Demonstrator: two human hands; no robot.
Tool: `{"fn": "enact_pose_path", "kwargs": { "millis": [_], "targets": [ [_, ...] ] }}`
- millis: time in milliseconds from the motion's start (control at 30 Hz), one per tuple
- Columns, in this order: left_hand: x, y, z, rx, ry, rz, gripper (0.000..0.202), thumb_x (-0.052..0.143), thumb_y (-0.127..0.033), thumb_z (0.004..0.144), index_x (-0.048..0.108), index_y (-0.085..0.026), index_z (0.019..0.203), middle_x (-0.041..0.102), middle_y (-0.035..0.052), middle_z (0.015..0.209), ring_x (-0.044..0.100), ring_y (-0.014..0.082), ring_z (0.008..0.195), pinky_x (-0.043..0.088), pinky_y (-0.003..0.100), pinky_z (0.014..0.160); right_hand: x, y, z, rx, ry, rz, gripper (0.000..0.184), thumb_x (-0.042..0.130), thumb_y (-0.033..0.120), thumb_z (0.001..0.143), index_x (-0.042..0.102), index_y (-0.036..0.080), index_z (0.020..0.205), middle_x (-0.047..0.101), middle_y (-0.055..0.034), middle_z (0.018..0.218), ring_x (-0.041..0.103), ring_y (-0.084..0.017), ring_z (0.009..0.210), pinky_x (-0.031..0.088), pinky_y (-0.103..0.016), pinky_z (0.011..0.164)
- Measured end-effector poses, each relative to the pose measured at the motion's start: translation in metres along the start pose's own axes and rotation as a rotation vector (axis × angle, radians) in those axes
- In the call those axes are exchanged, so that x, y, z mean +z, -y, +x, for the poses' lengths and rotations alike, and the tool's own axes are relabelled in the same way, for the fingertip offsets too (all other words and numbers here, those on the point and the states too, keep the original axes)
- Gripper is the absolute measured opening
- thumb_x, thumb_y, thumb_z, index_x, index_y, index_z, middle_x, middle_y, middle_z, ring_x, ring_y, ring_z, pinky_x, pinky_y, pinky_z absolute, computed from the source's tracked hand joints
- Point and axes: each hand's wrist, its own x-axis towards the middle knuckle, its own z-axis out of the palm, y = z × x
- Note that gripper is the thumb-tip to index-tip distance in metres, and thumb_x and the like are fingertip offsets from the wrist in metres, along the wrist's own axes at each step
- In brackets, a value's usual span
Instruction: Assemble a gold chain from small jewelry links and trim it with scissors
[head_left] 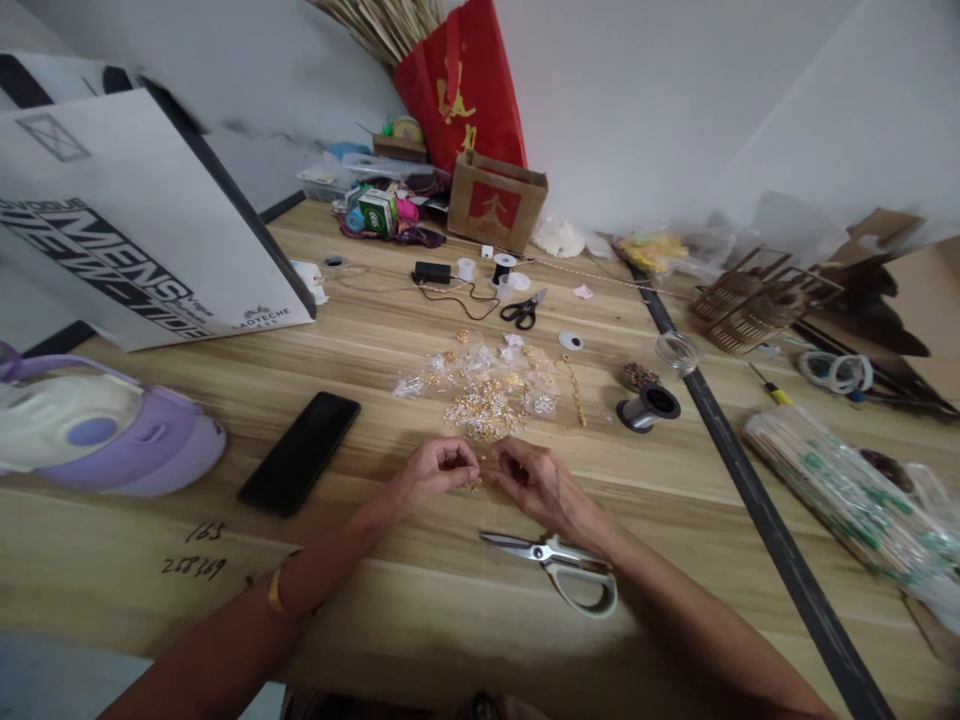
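Gold findings (475, 484) are being pinched by the closed left hand (435, 470) and right hand (536, 482), just before the bead pile (487, 405); a loosening grip could be scattering them.

Two hands (439, 472) (538, 483); two scissors (523, 311) (564, 568); one phone (300, 452); one wire spool (649, 408).

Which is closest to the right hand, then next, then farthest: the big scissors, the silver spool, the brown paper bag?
1. Big scissors, just below the right hand.
2. Silver spool, up to its right.
3. Brown paper bag, far at the back.
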Motion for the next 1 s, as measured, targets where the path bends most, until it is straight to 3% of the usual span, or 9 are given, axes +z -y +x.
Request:
{"fn": "enact_pose_path", "kwargs": {
  "millis": [133,400,800,1000],
  "targets": [
    [-0.0006,0.0026,0.0003,0.026,0.008,0.039,0.015,0.066,-0.026,0.072,0.059,-0.012,0.072,0.060,0.0008,0.066,0.053,0.0094,0.059,0.039,0.020,0.056,0.0005,0.0009,0.0001,-0.026,-0.011,-0.013,0.011,0.053,0.021,0.086,0.054,0.016,0.096,0.051,0.0024,0.065,0.045,-0.009,0.055,0.033,-0.019,0.053],
    [0.0011,0.0034,0.0007,0.039,0.030,0.089,0.015,0.065,-0.025,0.072,0.060,-0.012,0.071,0.059,0.0004,0.065,0.052,0.0094,0.059,0.039,0.020,0.056,-0.0012,0.0026,0.0009,-0.072,0.062,-0.041,0.016,0.045,0.020,0.091,0.059,0.016,0.084,0.061,-0.0045,0.077,0.055,-0.013,0.068,0.039,-0.022,0.064],
    [0.0005,0.0043,-0.0001,0.028,0.067,0.051,0.019,0.064,-0.031,0.075,0.061,-0.012,0.075,0.059,0.0006,0.067,0.052,0.0096,0.061,0.040,0.020,0.057,-0.0014,0.0028,0.0005,-0.029,0.080,-0.010,0.017,0.044,0.021,0.091,0.058,0.016,0.083,0.058,-0.0005,0.069,0.049,-0.009,0.058,0.035,-0.019,0.056],
    [0.0003,-0.0030,-0.0008,0.092,-0.056,0.178,0.017,0.063,-0.030,0.075,0.060,-0.013,0.072,0.059,0.0009,0.067,0.052,0.0114,0.063,0.039,0.021,0.059,-0.0045,0.0010,0.0016,-0.001,0.080,-0.026,0.013,0.047,0.023,0.090,0.057,0.015,0.085,0.055,0.0007,0.067,0.046,-0.009,0.056,0.033,-0.019,0.054]
  ]
}}
